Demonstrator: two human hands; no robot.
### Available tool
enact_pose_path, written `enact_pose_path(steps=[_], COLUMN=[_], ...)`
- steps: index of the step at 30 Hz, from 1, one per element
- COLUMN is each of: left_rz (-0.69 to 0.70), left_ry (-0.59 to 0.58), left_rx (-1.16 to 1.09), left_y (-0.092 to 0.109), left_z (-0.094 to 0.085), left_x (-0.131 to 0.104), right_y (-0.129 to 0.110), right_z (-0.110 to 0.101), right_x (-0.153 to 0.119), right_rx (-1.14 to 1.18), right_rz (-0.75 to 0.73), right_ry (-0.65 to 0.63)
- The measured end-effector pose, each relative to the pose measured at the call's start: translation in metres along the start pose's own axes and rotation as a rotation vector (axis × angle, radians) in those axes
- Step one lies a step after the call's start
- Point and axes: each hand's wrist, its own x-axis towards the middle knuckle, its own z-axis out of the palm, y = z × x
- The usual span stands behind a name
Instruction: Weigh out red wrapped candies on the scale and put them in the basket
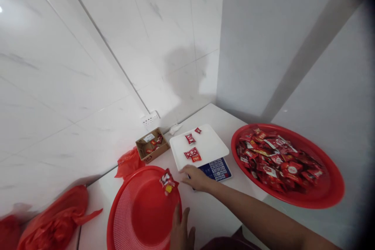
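My right hand (195, 177) is over the table beside the scale, its fingers stretched towards the red basket (118, 203) and apart from each other. Just left of its fingertips, a few red-wrapped sweets (167, 181) appear over the basket's inner side, with a small gap between them and the fingers. My left hand (182, 229) is open at the basket's near right rim, fingers spread; whether it touches the rim I cannot tell. Several red-wrapped sweets (191, 152) lie on the white pan (209, 144) of a digital scale with a blue keypad (218, 168).
On the right, a large red basket (334, 187) holds a heap of wrapped sweets (278, 160). A small cardboard box (152, 146) with a few sweets stands by the wall socket (150, 119). Red plastic bags (58, 218) lie at the left. Walls close off the table's back.
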Motion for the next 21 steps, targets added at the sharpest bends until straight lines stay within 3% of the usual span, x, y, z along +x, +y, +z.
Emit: enact_pose_path(steps=[3,6,11,17,21], left_rz=[-0.005,-0.011,-0.024,0.053,0.055], left_ry=[-0.037,-0.084,-0.134,-0.094,-0.091], left_rx=[0.012,0.021,-0.054,-0.076,-0.094], left_y=[-0.004,-0.009,-0.016,-0.022,-0.019], left_z=[0.002,0.001,-0.004,-0.002,0.000], left_x=[0.003,0.004,0.006,0.008,0.010], right_y=[0.024,0.047,0.059,0.043,0.004], right_z=[-0.019,-0.036,-0.042,-0.027,0.005], right_x=[0.022,0.038,0.046,0.044,0.043], right_rx=[-0.178,-0.310,-0.397,-0.331,-0.220], right_rz=[0.044,0.090,0.075,0.075,-0.106], right_ry=[0.088,0.077,0.037,0.063,-0.036])
